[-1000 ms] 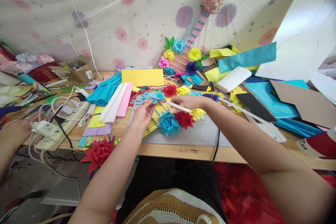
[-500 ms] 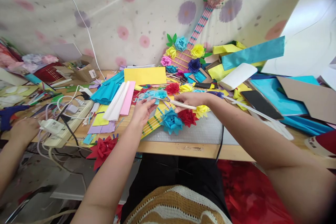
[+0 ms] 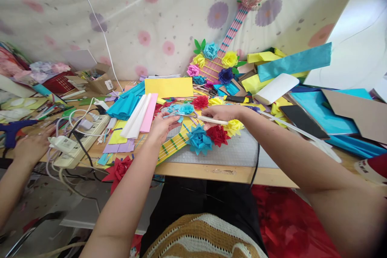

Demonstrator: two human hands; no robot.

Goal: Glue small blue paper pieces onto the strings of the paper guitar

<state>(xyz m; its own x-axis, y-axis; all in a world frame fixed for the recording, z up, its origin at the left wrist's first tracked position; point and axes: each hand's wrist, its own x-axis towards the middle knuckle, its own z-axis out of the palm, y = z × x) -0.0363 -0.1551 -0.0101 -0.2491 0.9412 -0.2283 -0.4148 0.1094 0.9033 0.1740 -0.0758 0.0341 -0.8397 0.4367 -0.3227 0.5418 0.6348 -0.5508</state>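
Note:
In the middle of the table my right hand (image 3: 218,113) is closed round white-handled scissors (image 3: 213,121), their metal blades pointing left. My left hand (image 3: 163,125) pinches a small piece of light blue paper (image 3: 179,118) beside the blades. Both hands are above a yellow paper guitar (image 3: 173,145), which lies across a grey cutting mat (image 3: 211,157). Around the guitar's body sit a blue paper flower (image 3: 199,139), a red one (image 3: 217,135) and a yellow one (image 3: 234,127). A larger red flower (image 3: 118,169) is at the neck's end, partly behind my left forearm.
A white power strip (image 3: 71,155) with tangled cables stands at left. Another person's hand (image 3: 32,145) rests near a blue glue gun (image 3: 13,131). Folded crepe paper (image 3: 137,117) lies left of my hands. A pink paper guitar (image 3: 223,54) leans on the wall; cardboard (image 3: 359,117) lies at right.
My left hand has shifted slightly left relative to the scissors, and more of the guitar's neck shows. The right hand keeps its hold. The whole view has moved a little.

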